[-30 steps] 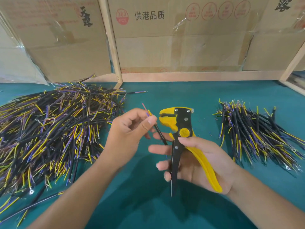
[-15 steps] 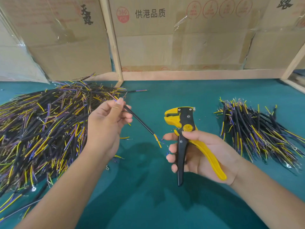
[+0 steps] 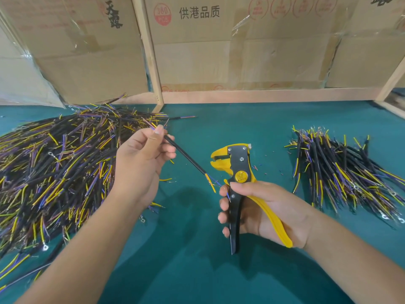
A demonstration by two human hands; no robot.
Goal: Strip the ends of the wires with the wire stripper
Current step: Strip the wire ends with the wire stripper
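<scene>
Wire is pinched near its upper end by the left hand; its long axis slopes down and to the right, and the yellow and purple cores point at the right hand. Right hand grips the wire stripper upright, handles spread, nose facing left. Free end lies just below and left of the open jaws, so I judge it must rise a little.

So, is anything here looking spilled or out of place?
Only small things: tiny bits lie scattered on the green table beside the wire stripper, and one wire sticks out alone from the big left pile.
</scene>
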